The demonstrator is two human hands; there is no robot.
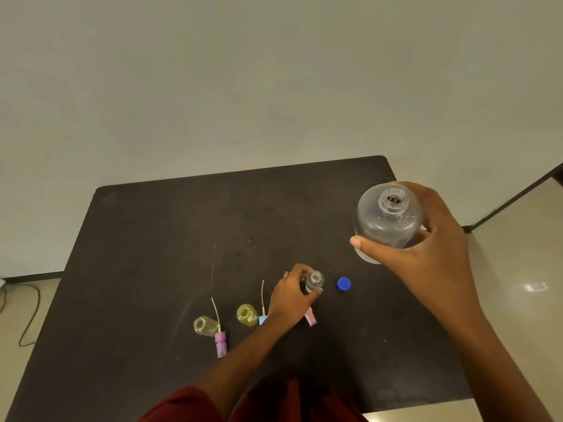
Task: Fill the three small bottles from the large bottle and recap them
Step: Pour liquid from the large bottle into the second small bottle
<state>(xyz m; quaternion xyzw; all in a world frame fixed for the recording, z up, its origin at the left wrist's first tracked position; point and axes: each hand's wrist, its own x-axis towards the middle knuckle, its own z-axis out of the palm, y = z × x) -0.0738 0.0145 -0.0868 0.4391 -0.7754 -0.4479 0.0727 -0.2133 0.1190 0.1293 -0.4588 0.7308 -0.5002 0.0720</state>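
If the right hand (426, 239), wrapped round the uncapped large bottle (388, 222) at two o'clock, tips quickly, liquid could overshoot the narrow clear small bottle (313, 281) pinched by the left hand (292, 295) at table centre.
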